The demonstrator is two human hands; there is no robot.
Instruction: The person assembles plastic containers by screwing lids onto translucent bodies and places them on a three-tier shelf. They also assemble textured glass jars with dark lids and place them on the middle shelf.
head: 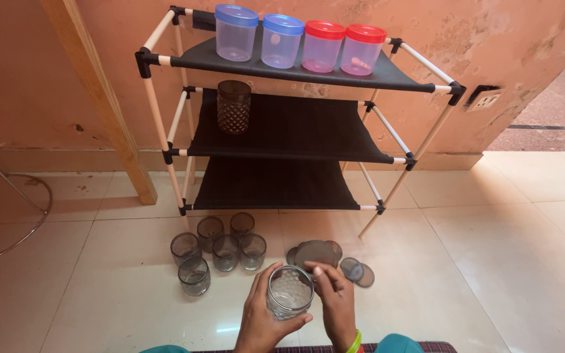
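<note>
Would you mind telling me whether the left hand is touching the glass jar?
Touching. The head view shows the left hand wrapped around the glass jar, fingers on its side.

Rack (165, 60) against the wall. Four lidded tubs (301, 40) in a row on its top shelf; one lidded jar (233, 106) at the left of its middle shelf. On the floor before the rack: six open jars (218, 252) clustered left, lids (327, 258) piled right. Nearest the viewer, well before the rack, one jar (289, 291) between left hand (261, 320) and right hand (335, 301).
</note>
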